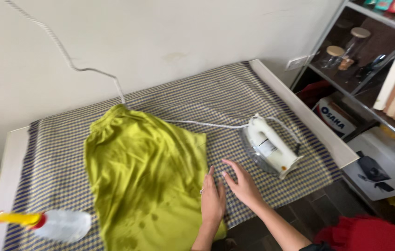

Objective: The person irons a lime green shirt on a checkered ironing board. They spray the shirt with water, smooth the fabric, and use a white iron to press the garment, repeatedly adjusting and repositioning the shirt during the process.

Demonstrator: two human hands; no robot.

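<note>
On tabletop (pixel 16 139): both hands flat and empty, left hand (pixel 212 201) pinning garment (pixel 146 176) edge, right hand (pixel 241 186) just beside on checked cloth (pixel 216 100). Iron (pixel 269 149) parked clear, near right.

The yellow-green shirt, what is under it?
The yellow-green garment lies on a blue-and-white checked cloth that covers the white table. The left hand presses its edge. Anything beneath its middle is hidden.

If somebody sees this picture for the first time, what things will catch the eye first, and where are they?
A bright yellow-green garment lies spread on the checked cloth in the middle, with darker wet-looking spots near its lower edge. Both hands rest flat at its right edge: the left hand on the garment, the right hand on the cloth. A white iron lies to the right, and a spray bottle at lower left.
</note>
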